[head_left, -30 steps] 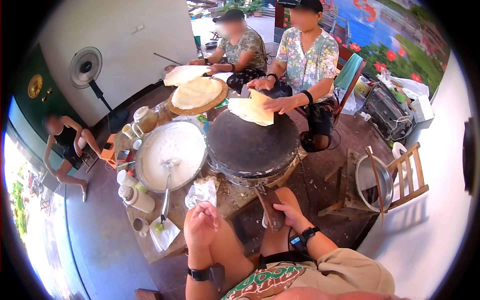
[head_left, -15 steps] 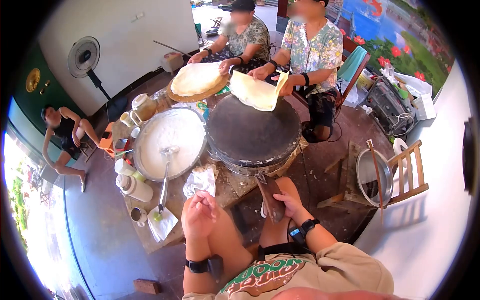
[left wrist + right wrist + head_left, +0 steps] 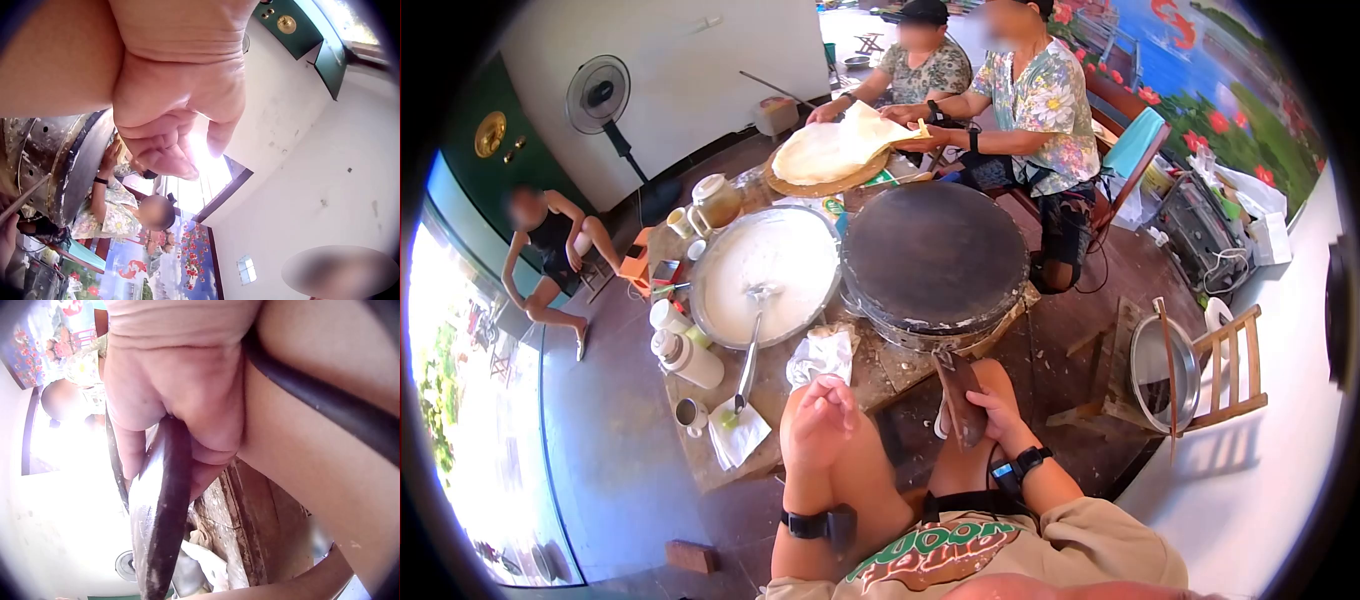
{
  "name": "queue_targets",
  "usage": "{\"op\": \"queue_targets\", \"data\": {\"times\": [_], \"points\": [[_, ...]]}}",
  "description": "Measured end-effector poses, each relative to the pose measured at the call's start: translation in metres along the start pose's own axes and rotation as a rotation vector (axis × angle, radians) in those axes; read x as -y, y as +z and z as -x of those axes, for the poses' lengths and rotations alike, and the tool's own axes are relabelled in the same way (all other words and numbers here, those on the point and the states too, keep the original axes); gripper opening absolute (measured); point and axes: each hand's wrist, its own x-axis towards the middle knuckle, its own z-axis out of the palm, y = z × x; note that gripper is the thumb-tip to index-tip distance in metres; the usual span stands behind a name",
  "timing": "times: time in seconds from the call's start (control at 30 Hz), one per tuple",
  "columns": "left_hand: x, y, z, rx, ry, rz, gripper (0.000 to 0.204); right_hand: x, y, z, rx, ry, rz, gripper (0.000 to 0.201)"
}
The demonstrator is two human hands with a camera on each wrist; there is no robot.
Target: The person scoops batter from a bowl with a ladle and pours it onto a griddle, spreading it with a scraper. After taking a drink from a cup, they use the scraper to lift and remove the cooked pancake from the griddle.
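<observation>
My right hand (image 3: pixel 997 412) grips a flat dark wooden scraper (image 3: pixel 962 392) over the right thigh; in the right wrist view the scraper's long edge (image 3: pixel 164 506) runs down from between thumb and fingers. My left hand (image 3: pixel 820 425) rests near the left knee, palm up, fingers loosely bent with nothing in them, as the left wrist view also shows. In front stands a round black griddle (image 3: pixel 935 255). Behind it a person in a flowered shirt (image 3: pixel 1040 110) holds a thin pancake (image 3: pixel 868 130) over a stack of pancakes (image 3: pixel 805 160) on a round woven mat (image 3: pixel 850 182).
Left of the griddle sits a basin (image 3: pixel 828 312) of white batter with a ladle (image 3: pixel 753 345) in it. A crumpled cloth (image 3: pixel 825 355), flask (image 3: pixel 688 358) and mug (image 3: pixel 691 415) stand nearby. At right, a metal bowl (image 3: pixel 1192 372) rests by a wooden chair (image 3: pixel 1230 360).
The person in the flowered shirt has carried the pancake from the griddle leftward onto the stack. The head view has swung slightly left. My hands keep their poses, the scraper still in the right.
</observation>
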Motion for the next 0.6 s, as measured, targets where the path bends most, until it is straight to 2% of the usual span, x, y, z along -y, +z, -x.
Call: {"op": "queue_targets", "data": {"times": [0.3,0.37,0.43,0.47,0.5,0.6], "points": [[-0.003,0.012,0.002,-0.070,0.021,-0.093,0.035,-0.002,-0.001,-0.003,-0.048,-0.031,0.049,0.031],[-0.010,0.019,0.003,-0.027,0.005,-0.079,0.027,0.005,0.025,0.004,0.005,-0.035,0.106,0.033],[-0.009,0.024,0.001,0.026,0.005,-0.044,0.023,-0.004,0.009,-0.001,-0.029,-0.050,0.084,0.037],[-0.005,0.016,0.001,0.011,-0.033,-0.042,0.041,-0.007,0.004,-0.004,-0.029,-0.087,0.086,0.037],[-0.002,0.014,0.002,0.018,-0.047,-0.022,0.036,-0.008,-0.007,-0.006,-0.023,-0.034,0.065,0.037],[0.002,0.014,0.000,0.024,-0.062,0.056,0.026,-0.006,-0.008,-0.007,-0.053,-0.026,0.064,0.037]]}}
